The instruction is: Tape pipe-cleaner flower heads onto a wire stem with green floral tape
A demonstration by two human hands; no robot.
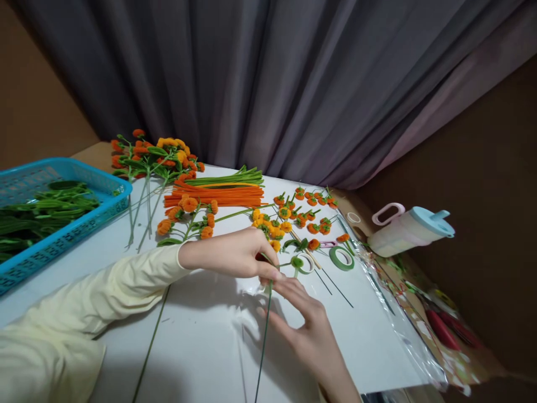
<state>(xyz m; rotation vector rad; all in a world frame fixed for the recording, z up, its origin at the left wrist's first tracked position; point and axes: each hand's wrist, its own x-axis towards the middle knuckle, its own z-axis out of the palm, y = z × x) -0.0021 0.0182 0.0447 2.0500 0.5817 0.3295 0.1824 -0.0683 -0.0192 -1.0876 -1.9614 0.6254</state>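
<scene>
My left hand (235, 254), in a pale yellow sleeve, reaches across the white table (201, 336) and pinches the top of a thin green wire stem (263, 336) between thumb and fingers. My right hand (306, 330) sits just below it, fingers spread and curved, its fingertips touching the same stem near the pinch. A small green bud (297, 262) lies just past the fingers. Orange and yellow pompom flowers (289, 221) lie scattered beyond.
A blue basket (62, 224) of green leaves stands at the left. Bundled orange and green pipe cleaners (218, 193), finished flower stems (155, 159), green tape rolls (342, 257), a lidded pitcher (409, 229) and red-handled tools (448, 327) lie around. A grey curtain hangs behind.
</scene>
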